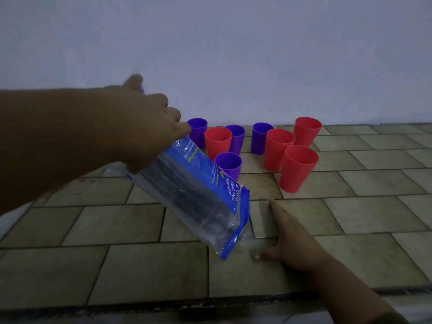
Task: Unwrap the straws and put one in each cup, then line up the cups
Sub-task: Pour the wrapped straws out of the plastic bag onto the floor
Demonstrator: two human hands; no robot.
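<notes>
My left hand (145,122) grips the closed end of a clear plastic bag with blue edges (201,197) and holds it tilted, mouth down toward the counter. Dark straws show dimly inside the bag. My right hand (287,237) rests flat on the tiled counter, fingers straight, just right of the bag's mouth. Behind the bag stand several purple cups, the nearest purple cup (228,166) beside the bag, and several red cups, the nearest red cup (298,168) at the right front. All cups stand upright in a loose cluster, and no straw shows in any of them.
The tiled counter (117,230) runs to a pale wall (233,54) right behind the cups. Its dark front edge (163,305) lies close to me. Bare tiles stretch to the right of the cups and in front of the bag.
</notes>
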